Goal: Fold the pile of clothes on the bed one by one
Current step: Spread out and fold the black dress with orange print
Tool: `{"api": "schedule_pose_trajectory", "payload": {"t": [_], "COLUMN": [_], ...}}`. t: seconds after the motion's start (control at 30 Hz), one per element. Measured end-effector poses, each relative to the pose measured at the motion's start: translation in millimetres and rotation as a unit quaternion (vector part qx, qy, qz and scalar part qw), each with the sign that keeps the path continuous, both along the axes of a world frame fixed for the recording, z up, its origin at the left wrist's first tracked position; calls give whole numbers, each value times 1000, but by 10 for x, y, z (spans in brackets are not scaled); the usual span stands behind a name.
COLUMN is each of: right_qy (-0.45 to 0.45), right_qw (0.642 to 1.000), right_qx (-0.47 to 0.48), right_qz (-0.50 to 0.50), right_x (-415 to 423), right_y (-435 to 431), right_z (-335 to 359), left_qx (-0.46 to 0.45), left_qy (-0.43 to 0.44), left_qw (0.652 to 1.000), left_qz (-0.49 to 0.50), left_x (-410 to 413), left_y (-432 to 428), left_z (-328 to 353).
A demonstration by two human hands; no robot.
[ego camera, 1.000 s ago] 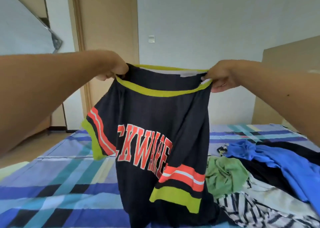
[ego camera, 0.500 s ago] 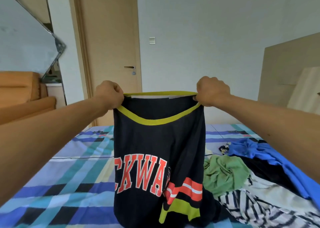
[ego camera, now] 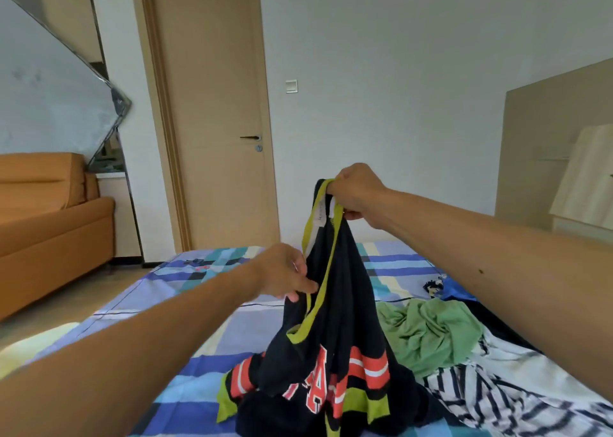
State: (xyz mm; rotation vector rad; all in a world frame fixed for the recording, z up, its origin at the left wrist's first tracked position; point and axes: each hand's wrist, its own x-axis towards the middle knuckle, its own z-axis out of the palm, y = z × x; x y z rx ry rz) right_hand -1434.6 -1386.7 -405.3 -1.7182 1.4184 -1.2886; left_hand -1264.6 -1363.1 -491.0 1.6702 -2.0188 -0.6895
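Observation:
A black T-shirt point(ego camera: 335, 323) with a yellow-green collar, orange stripes and orange letters hangs bunched over the plaid bed sheet point(ego camera: 185, 387). My right hand point(ego camera: 356, 191) grips its collar at the top. My left hand point(ego camera: 285, 275) is lower, pinching the shirt's left edge just beside the collar band. The shirt's lower part rests crumpled on the bed. To the right lies the pile: a green garment point(ego camera: 431, 330), a blue garment point(ego camera: 454, 292), a black-and-white striped garment point(ego camera: 497, 400) and dark cloth.
A closed wooden door point(ego camera: 215, 111) stands beyond the bed's far end. An orange sofa point(ego camera: 49, 224) is at the left. A wooden headboard panel point(ego camera: 547, 144) stands at the right. The pile covers the bed's right side.
The shirt was stretched wide by its collar between both hands. Now my right hand holds the collar bunched, my left hand has dropped lower, and the shirt has sunk onto the bed.

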Motion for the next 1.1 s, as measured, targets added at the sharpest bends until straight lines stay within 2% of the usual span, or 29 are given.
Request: {"api": "schedule_pose_trajectory", "payload": {"t": [0.07, 0.13, 0.27, 0.43, 0.53, 0.6, 0.7, 0.8, 0.93, 1.03, 1.1], "right_qy": [19, 35, 59, 180, 261, 315, 376, 365, 265, 186, 155], "right_qw": [1000, 998, 994, 965, 948, 940, 925, 928, 959, 976, 983], "right_qx": [-20, -43, -89, -176, -148, -84, 31, 80, 85, 93, 89], "right_qz": [14, 10, 15, -73, -109, -96, -46, -8, 58, 70, 50], "right_x": [-1, -63, -173, -429, -643, -751, -845, -908, -1024, -1142, -1199], "right_y": [32, 50, 51, -7, -42, -43, -20, -3, -8, -12, -17], "right_z": [14, 27, 19, -42, -11, 15, 2, -34, 3, 66, 99], "left_qx": [-71, -121, -220, -369, -365, -340, -305, -254, -155, -91, -61], "left_qy": [58, 66, -36, -98, -249, -282, -203, -150, -17, 148, 224], "left_qw": [995, 989, 972, 903, 867, 862, 890, 922, 961, 963, 957], "left_qz": [28, 44, 79, 197, 230, 250, 271, 250, 228, 206, 175], "left_x": [-51, -57, -52, 267, 513, 650, 810, 853, 853, 859, 853], "left_y": [-51, -67, -119, -109, 30, 78, 96, 105, 60, 111, 195], "left_z": [-126, -140, -78, 313, 591, 723, 839, 889, 856, 806, 793]}}
